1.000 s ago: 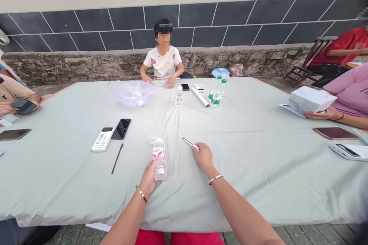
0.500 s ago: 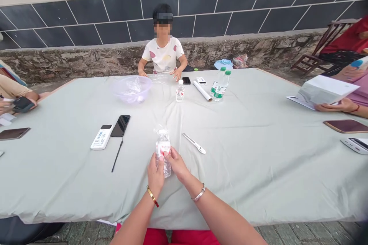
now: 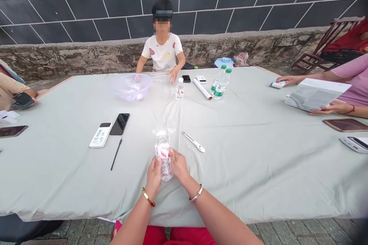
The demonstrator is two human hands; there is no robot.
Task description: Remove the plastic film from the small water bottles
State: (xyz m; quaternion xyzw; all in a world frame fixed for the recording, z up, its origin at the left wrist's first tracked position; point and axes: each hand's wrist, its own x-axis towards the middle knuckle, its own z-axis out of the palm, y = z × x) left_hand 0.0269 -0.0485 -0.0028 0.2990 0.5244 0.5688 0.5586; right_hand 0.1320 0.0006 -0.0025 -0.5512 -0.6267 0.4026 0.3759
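A small clear plastic bottle with a pink-and-white label (image 3: 162, 152), wrapped in clear film, stands on the table in front of me. My left hand (image 3: 153, 176) grips its left side and my right hand (image 3: 178, 165) grips its right side, fingers curled around it. Just to the right of the bottle a white and silver utility knife (image 3: 194, 142) lies on the pale green tablecloth (image 3: 247, 153), apart from my hands.
A white remote (image 3: 99, 135), a black phone (image 3: 120, 123) and a black stylus (image 3: 116, 154) lie to the left. Farther back are a clear bowl (image 3: 132, 86), a small bottle (image 3: 179, 89), a roll (image 3: 201, 89) and two green-capped bottles (image 3: 220, 83). People sit opposite and on both sides.
My right hand left the utility knife on the cloth and came over to the bottle. Both hands now hold the bottle upright, where before only the left hand held it.
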